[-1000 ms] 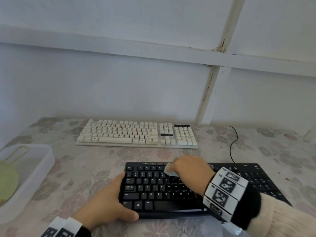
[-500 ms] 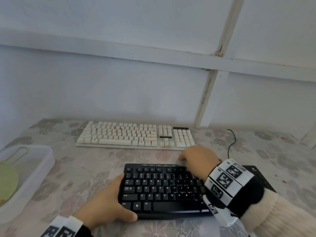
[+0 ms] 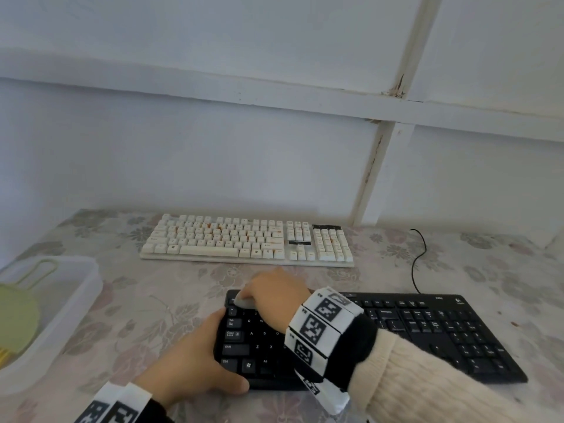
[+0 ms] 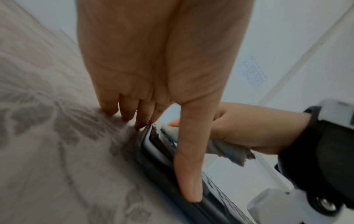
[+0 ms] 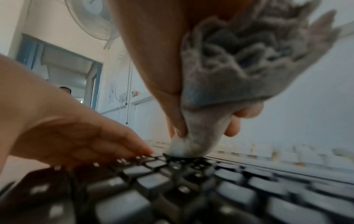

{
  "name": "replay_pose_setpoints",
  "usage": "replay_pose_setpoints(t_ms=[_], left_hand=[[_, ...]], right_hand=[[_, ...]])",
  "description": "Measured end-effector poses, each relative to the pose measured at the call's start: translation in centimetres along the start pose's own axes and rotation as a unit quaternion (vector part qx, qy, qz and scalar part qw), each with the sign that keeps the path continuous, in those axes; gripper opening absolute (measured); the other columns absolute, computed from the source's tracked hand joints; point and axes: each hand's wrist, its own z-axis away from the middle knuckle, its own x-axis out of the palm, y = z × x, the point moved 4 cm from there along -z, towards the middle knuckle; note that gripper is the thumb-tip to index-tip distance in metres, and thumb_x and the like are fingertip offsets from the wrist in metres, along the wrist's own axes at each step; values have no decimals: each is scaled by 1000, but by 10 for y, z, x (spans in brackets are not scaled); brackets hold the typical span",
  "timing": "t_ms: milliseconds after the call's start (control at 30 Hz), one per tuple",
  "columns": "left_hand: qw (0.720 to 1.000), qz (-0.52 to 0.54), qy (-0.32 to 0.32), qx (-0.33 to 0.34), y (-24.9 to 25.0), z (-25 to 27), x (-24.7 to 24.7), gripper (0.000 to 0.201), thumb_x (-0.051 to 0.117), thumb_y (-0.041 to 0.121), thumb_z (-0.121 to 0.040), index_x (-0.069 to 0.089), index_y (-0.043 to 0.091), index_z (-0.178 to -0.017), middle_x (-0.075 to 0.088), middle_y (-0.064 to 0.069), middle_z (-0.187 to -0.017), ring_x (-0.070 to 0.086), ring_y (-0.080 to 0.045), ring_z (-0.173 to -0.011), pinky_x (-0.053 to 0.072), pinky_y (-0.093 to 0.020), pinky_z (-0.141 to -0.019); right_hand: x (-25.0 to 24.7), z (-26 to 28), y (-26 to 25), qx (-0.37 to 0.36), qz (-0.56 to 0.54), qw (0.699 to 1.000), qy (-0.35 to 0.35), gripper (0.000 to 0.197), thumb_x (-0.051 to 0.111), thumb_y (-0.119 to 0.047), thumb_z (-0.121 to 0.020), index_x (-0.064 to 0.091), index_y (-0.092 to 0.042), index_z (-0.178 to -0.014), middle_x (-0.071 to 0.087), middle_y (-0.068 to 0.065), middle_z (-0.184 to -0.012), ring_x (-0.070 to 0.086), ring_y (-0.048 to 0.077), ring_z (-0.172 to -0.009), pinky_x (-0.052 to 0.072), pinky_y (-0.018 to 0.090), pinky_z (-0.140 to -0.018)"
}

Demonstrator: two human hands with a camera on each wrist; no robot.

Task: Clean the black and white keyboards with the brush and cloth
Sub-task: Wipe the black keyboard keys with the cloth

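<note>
The black keyboard [image 3: 427, 331] lies near me on the flowered tablecloth. My right hand [image 3: 274, 294] grips a bunched grey cloth [image 3: 244, 302] and presses its tip onto the keyboard's far left corner keys. In the right wrist view the cloth [image 5: 229, 68] is pinched between thumb and fingers above the keys [image 5: 191, 189]. My left hand [image 3: 195, 361] braces the keyboard's left end: the thumb lies straight along the front edge and the fingertips [image 4: 124, 116] touch the table beside it. The white keyboard [image 3: 244, 239] sits farther back, untouched.
A clear plastic tub [image 3: 79, 294] stands at the left edge, holding a green tool with a loop handle [image 3: 18, 319]. The black keyboard's cable [image 3: 416, 264] curls toward the wall. A white panelled wall closes off the table's far side.
My right hand has slid the cloth leftward along the black keyboard's top row to its far left corner. The left hand has stayed at the keyboard's left end.
</note>
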Motion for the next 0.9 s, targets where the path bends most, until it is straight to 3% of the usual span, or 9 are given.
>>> replay_pose_setpoints(t_ms=[133, 200, 267, 367, 433, 600, 700, 767, 900], left_hand=[[1000, 6, -1, 7, -3, 0, 1, 119, 85, 30, -33, 28, 41, -137, 64, 15, -113, 60, -2, -106, 47, -29, -99], [1000, 3, -2, 8, -3, 0, 2, 115, 86, 30, -36, 28, 43, -134, 63, 17, -114, 59, -1, -106, 46, -28, -99], [1000, -1, 1, 10, -3, 1, 2, 111, 86, 29, -37, 28, 47, -130, 62, 20, -114, 59, 0, -106, 45, -27, -100], [1000, -6, 1, 17, 0, 1, 1, 97, 86, 30, -37, 31, 55, -113, 61, 22, -111, 58, 2, -104, 45, -24, -97], [1000, -4, 2, 19, 2, 2, 1, 90, 85, 30, -37, 32, 58, -104, 61, 22, -110, 58, 2, -103, 45, -22, -94], [1000, 4, 1, 23, 0, 0, 2, 94, 88, 20, -45, 28, 55, -108, 59, 22, -110, 56, 4, -102, 43, -14, -84], [1000, 1, 4, 22, -1, -1, 1, 98, 87, 27, -39, 27, 54, -112, 59, 22, -111, 57, 4, -103, 44, -17, -88], [1000, 1, 4, 24, 0, -1, 1, 92, 88, 22, -45, 28, 58, -106, 59, 23, -109, 56, 6, -101, 43, -13, -83], [1000, 5, 0, 26, 1, 0, 1, 92, 88, 19, -51, 26, 57, -107, 58, 24, -109, 55, 6, -101, 41, -10, -79]], right_hand=[[2, 22, 20, 16, 22, 1000, -3, 23, 42, -2, -89, 63, -12, -86, 44, -3, -81, 42, 23, -89, 40, 30, -67], [4, 33, 35, 40, 39, 998, -13, 22, 45, -12, -94, 66, -15, -101, 55, 0, -102, 48, 27, -104, 48, 38, -84], [6, 45, 52, 60, 54, 996, -22, 24, 46, -16, -97, 63, -18, -113, 55, 2, -114, 46, 29, -115, 46, 44, -97], [9, 59, 76, 67, 46, 996, -29, 36, 44, -6, -96, 58, -26, -122, 53, 1, -113, 45, 29, -117, 46, 43, -96], [11, 66, 93, 83, 41, 996, -21, 32, 44, -14, -98, 57, -27, -124, 55, 0, -122, 49, 26, -117, 47, 40, -96], [19, 93, 143, 143, 38, 989, 0, 32, 43, -17, -97, 58, -38, -118, 57, -6, -117, 52, 19, -104, 48, 33, -87], [21, 109, 171, 180, 21, 983, 20, 24, 39, -36, -99, 56, -41, -116, 61, -9, -108, 55, 16, -97, 50, 34, -82], [23, 120, 186, 202, 23, 979, 20, 25, 35, -46, -99, 56, -44, -114, 62, -9, -105, 58, 16, -93, 52, 34, -79], [24, 137, 208, 247, 15, 969, 15, 69, 6, -76, -76, 59, -44, -109, 62, -9, -99, 61, 15, -91, 52, 34, -79]])
